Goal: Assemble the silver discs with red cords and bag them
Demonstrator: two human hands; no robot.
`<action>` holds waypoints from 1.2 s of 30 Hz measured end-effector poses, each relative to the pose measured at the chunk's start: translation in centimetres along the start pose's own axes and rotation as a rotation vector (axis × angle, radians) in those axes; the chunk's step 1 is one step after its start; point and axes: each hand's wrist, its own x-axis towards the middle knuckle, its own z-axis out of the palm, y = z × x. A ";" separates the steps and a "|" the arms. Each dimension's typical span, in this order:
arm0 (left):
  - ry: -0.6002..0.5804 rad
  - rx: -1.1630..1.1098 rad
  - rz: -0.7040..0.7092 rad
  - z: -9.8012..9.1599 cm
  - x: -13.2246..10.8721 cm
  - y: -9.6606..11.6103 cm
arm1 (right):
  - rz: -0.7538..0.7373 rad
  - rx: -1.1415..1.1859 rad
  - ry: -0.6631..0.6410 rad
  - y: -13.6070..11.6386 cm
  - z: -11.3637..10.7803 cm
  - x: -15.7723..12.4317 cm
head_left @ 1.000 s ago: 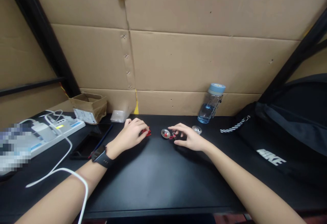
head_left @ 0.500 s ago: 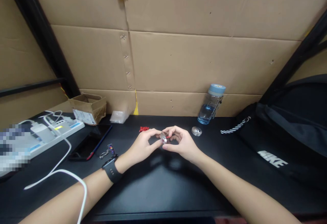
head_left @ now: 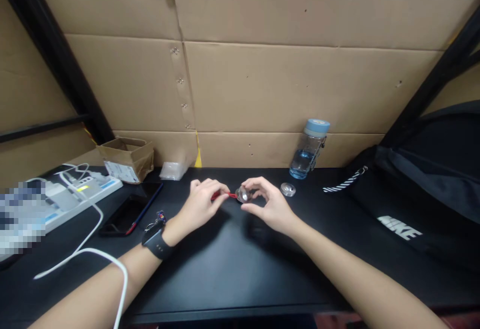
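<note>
My left hand is closed, its thumb and fingers pinching a red cord. That cord runs right to a small, shiny round metal disc. Around the disc curve the thumb and fingertips of my right hand, holding it just above the black table. A similar shiny round disc lies on the table beyond my right hand. Part of the red cord is hidden behind the left fingers. A dark watch sits on my left wrist.
Left, a power strip with white cables, a phone, a keychain, an open cardboard box and a clear plastic bag. Right, a water bottle and a black backpack. Cardboard walls the back.
My left hand has let go of the disc, moved left and taken hold of the red cord. The disc stays in my right hand, now turned with the cord stretched leftward.
</note>
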 end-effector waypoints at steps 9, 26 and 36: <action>-0.034 0.263 -0.034 -1.6 0.2 -5.4 | 0.171 -0.623 -0.054 3.7 -13.3 1.2; -0.092 0.347 0.011 -1.2 0.0 -5.4 | 0.339 -0.573 -0.305 8.2 -15.5 0.5; -0.048 0.383 -0.015 -1.4 0.1 -5.4 | 0.051 -0.689 -0.343 4.6 -4.4 1.1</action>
